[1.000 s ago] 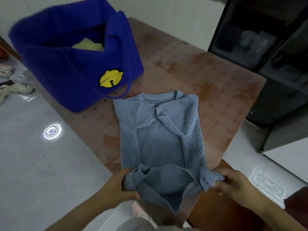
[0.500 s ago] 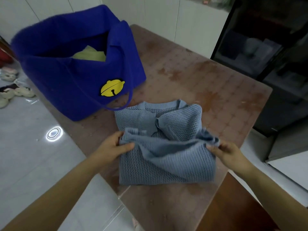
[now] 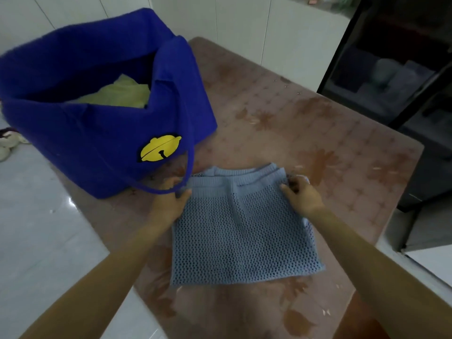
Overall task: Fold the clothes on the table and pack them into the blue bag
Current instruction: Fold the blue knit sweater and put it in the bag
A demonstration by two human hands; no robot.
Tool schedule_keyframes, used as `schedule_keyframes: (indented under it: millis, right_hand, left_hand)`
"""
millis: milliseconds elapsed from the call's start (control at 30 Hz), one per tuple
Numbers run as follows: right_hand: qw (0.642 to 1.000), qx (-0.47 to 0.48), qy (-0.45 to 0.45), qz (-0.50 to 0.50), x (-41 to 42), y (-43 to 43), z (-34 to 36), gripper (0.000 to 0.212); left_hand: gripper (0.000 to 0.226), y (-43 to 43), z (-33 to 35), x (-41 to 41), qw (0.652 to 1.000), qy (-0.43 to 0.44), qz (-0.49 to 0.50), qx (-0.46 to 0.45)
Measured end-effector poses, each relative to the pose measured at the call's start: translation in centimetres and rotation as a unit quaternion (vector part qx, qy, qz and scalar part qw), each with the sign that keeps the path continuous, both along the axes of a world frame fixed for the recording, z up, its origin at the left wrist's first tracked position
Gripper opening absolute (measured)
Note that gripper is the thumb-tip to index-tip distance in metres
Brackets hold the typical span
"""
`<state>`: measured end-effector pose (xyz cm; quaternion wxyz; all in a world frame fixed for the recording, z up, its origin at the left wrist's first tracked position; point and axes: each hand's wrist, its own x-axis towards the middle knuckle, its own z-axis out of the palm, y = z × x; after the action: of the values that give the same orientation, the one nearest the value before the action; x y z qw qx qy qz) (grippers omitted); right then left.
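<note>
Knitwear under inspection: a light blue open-mesh knitted sweater (image 3: 244,231), which lay folded into a near-square packet on the reddish-brown patterned table (image 3: 330,133), its ribbed edges stacked at the far side. The left hand (image 3: 171,204) pinched the far left corner of the packet between thumb and fingers, closed on the fabric. The right hand (image 3: 302,195) was likewise closed on the far right corner, fingers curled over the ribbed edge. Both forearms reached in from the near edge of the table.

The soft blue felt bag (image 3: 97,118) stood on the far left part of the table, just beside the sweater, mouth open. A yellow bell-shaped patch (image 3: 160,148) was fixed to its near face. Its thin blue strap (image 3: 190,167) hung down in a loop that crossed in front of the left hand's fingers. A pale yellow-green folded garment (image 3: 117,94) lay inside the bag.

A dark glass-fronted cabinet (image 3: 391,69) stood beyond the table to the right. Pale slippers (image 3: 7,148) lay on the glossy white tiled floor (image 3: 49,228) at far left.
</note>
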<state>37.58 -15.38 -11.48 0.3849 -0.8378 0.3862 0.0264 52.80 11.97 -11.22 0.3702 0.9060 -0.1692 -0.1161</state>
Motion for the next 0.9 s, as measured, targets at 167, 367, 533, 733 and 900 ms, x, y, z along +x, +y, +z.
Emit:
schedule_keyframes:
  millis: [167,367,533,733,900]
  right_hand:
    - [0.992,-0.115,0.008,-0.049,-4.3,2.0,-0.5,0.064]
    - [0.995,-0.016,0.064,-0.078,-7.6,5.4,0.5,0.080]
    - [0.988,0.014,0.140,-0.064,-7.3,5.0,0.7,0.052]
    - [0.986,0.033,0.162,0.030,-11.9,7.7,1.8,0.035]
    - [0.996,-0.090,-0.006,-0.027,-13.5,8.6,0.9,0.062]
  left_hand:
    - [0.086,3.1,-1.5,-4.5,0.997,0.000,0.067,0.040]
    - [0.075,3.8,-2.1,-8.3,0.965,0.218,0.142,-0.032]
    - [0.045,3.0,-0.9,-8.3,0.960,0.229,0.147,-0.063]
    - [0.038,7.3,-0.2,-10.0,0.989,0.130,0.072,0.011]
    - [0.043,6.4,1.6,-10.3,0.991,0.108,0.034,0.064]
